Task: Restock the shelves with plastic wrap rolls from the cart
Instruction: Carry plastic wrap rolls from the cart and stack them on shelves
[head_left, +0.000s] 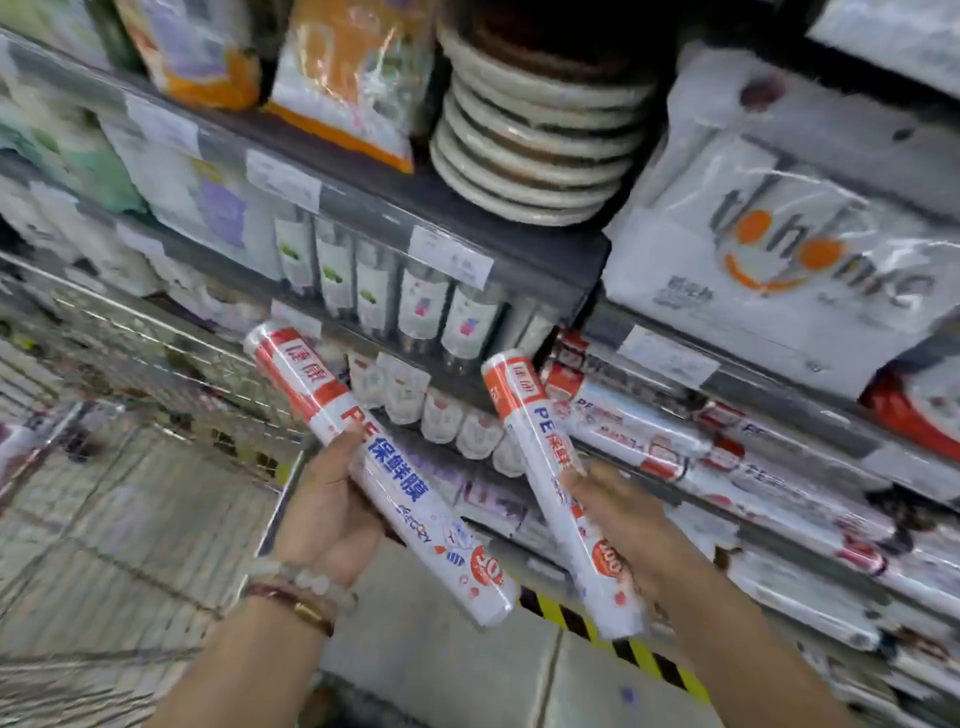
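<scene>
My left hand grips a white plastic wrap roll with red bands and blue lettering, tilted up to the left. My right hand holds a second, matching roll almost upright, its top end near the shelf. Just behind that roll, more of the same rolls lie stacked sideways on a shelf. The wire cart stands at the left; its contents are blurred.
A stack of plates sits on an upper shelf, with a large white tissue pack to its right. Small upright rolls fill the shelf below the plates. Yellow-black hazard tape marks the floor.
</scene>
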